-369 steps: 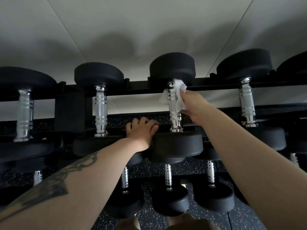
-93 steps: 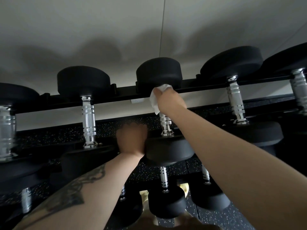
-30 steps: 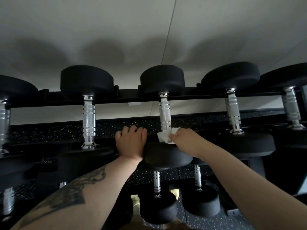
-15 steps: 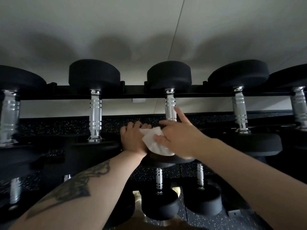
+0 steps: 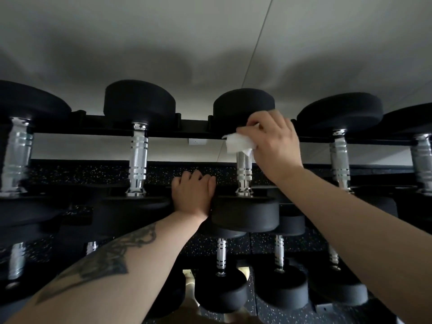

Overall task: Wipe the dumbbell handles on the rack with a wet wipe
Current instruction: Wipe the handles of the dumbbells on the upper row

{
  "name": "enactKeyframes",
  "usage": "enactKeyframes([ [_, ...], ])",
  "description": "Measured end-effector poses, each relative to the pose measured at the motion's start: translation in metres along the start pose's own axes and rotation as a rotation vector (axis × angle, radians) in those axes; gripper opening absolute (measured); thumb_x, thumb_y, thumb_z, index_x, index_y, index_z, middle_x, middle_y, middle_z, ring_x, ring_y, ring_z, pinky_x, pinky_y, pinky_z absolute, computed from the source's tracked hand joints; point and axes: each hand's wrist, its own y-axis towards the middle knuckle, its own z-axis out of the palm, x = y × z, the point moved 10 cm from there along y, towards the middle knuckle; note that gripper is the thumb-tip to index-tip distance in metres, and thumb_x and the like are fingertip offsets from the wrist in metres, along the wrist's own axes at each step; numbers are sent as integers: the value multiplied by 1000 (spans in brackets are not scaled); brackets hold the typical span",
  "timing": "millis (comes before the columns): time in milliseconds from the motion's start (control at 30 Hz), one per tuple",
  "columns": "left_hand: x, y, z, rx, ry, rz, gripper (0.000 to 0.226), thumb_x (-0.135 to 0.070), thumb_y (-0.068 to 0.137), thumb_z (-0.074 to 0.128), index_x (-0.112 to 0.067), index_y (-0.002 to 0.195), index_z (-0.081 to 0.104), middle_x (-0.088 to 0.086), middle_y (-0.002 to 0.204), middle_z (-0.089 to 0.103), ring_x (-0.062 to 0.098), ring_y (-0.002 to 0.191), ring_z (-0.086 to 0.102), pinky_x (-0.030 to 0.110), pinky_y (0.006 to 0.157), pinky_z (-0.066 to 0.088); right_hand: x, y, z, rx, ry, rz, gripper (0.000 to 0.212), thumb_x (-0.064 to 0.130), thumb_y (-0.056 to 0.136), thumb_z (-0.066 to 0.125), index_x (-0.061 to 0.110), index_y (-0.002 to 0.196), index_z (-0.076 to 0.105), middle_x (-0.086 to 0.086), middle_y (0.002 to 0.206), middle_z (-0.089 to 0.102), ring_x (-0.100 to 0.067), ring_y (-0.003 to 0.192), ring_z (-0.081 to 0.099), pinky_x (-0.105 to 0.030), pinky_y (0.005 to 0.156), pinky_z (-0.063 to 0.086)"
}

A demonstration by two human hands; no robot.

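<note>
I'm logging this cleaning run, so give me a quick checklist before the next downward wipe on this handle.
1. Wet wipe in the right hand: ok, pinched in its grip.
2. Wipe at the top of the handle, under the far weight head: ok.
3. Wipe wrapped fully round the handle: cannot tell, the back is hidden.
4. Left hand steadying beside the near weight head: ok.
5. Handle below the wipe unobstructed: ok.
6. Wipe damp enough: cannot tell.

A: Where's the view from?
B: One head-worn wide-angle camera, close to the dumbbell rack [image 5: 163, 129], facing forward, both forearms reaching in from the bottom edge.
A: Any second view?
B: None
</note>
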Motion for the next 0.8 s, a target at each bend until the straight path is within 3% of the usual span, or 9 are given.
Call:
enactKeyframes([
  [67, -1, 0, -1, -20, -3, 16, 47, -38, 90, 28, -24, 73, 70, -1, 75, 66, 26, 73, 59, 34, 67, 37, -8, -10, 5, -55, 83, 187, 37, -12, 63, 66, 12, 90, 75, -8, 92, 64, -29, 83, 59, -34, 57, 51],
  [133, -1, 0, -1, -18, 5, 24, 47, -38, 90, 27, -24, 76, 70, 0, 77, 66, 26, 74, 59, 33, 70, 31, -9, -27, 23, 49, 170, 329, 40, -8, 69, 63, 12, 103, 72, -11, 104, 62, -32, 93, 59, -37, 57, 54],
  [233, -1, 0, 2, 0, 20, 28, 51, -39, 91, 23, -24, 81, 70, -1, 82, 67, 26, 79, 58, 34, 69, 24, -7, -37, 36, 222, 203, 311, 42, 1, 77, 63, 15, 117, 66, -13, 116, 54, -30, 105, 54, -38, 63, 53],
  [367, -2, -1, 3, 32, -18, 19, 58, -42, 91, 17, -21, 86, 71, 2, 87, 68, 28, 86, 58, 36, 75, 35, -24, -16, 31, 201, 169, 308, 38, 1, 82, 61, 18, 114, 68, -11, 107, 55, -31, 86, 58, -38, 63, 52],
  [500, -2, -1, 4, 41, -25, 43, 67, -44, 88, 6, -23, 98, 69, 2, 97, 66, 28, 95, 55, 37, 78, 31, -42, -46, 33, 34, 422, 809, 26, 8, 86, 57, 19, 105, 72, 1, 95, 64, -17, 78, 59, -28, 69, 50],
  [600, -2, -2, 2, 22, -13, 36, 65, -43, 89, 8, -23, 94, 69, 1, 94, 66, 28, 93, 56, 37, 77, 31, -56, -90, 73, 249, 741, 1276, 15, 6, 89, 50, 6, 85, 65, -6, 70, 59, -20, 62, 57, -26, 53, 46],
  [667, -2, -2, 5, 40, -30, 40, 67, -44, 88, 5, -23, 97, 68, 1, 98, 66, 27, 96, 55, 37, 78, 30, -46, -97, 95, 326, 1123, 1473, 15, 1, 91, 46, 3, 98, 59, -13, 77, 59, -20, 59, 58, -29, 55, 49],
  [733, -1, -2, 3, 34, -57, 30, 71, -45, 87, 3, -22, 99, 68, 2, 101, 66, 28, 99, 54, 38, 80, 30, -43, -91, 103, 392, 1216, 1429, 24, 0, 93, 40, 2, 109, 58, -16, 93, 61, -23, 74, 59, -35, 73, 51],
  [800, -2, -1, 3, 48, -57, 26, 73, -46, 87, 0, -23, 103, 67, 1, 105, 65, 27, 102, 53, 37, 82, 29, -40, -97, 101, 553, 1098, 1282, 25, -1, 92, 40, 0, 106, 61, -17, 98, 64, -27, 87, 61, -37, 87, 50],
])
